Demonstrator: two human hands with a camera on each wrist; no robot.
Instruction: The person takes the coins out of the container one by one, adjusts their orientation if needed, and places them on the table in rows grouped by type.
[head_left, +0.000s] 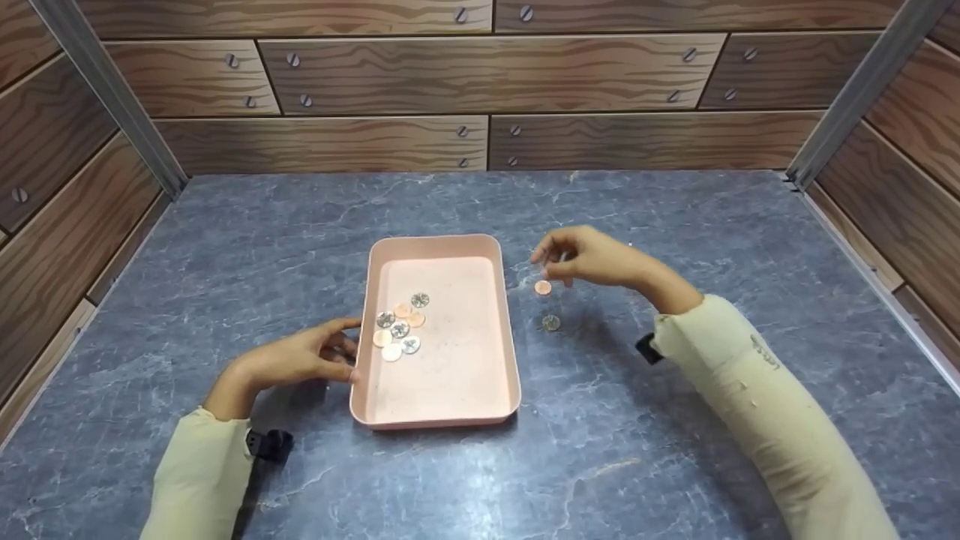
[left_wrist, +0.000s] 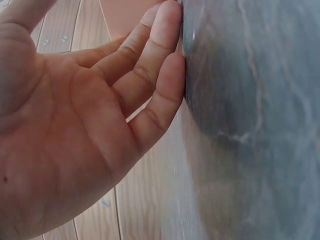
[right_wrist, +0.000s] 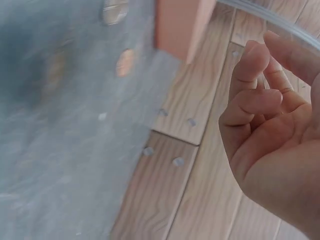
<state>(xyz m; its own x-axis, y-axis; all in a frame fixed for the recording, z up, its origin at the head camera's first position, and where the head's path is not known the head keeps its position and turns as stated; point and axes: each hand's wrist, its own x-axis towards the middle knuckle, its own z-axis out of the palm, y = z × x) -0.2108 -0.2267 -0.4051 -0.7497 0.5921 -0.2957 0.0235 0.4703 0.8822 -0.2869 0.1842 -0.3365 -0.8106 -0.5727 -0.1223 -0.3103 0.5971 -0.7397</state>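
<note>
A shallow pink tray [head_left: 457,375] lies on the table, with several copper and silver coins [head_left: 400,329] grouped in its left half. My left hand [head_left: 300,356] is at the tray's left side, the thumb touching the wall. In the left wrist view, the fingertips [left_wrist: 172,75] rest low, by the tabletop. To the right of the tray, my right hand [head_left: 592,256] hovers with loosely bent fingers. No coin shows between its fingers [right_wrist: 255,57] in the right wrist view. Below it lie a copper coin [head_left: 543,287] and, nearer me, a silver coin [head_left: 551,322].
The table [head_left: 637,465] has a grey-blue marbled top. Wood-patterned panels [head_left: 487,75] stand behind it and at both sides, with metal posts [head_left: 862,97] at the corners. Small black wrist devices [head_left: 271,445] sit at both sleeves.
</note>
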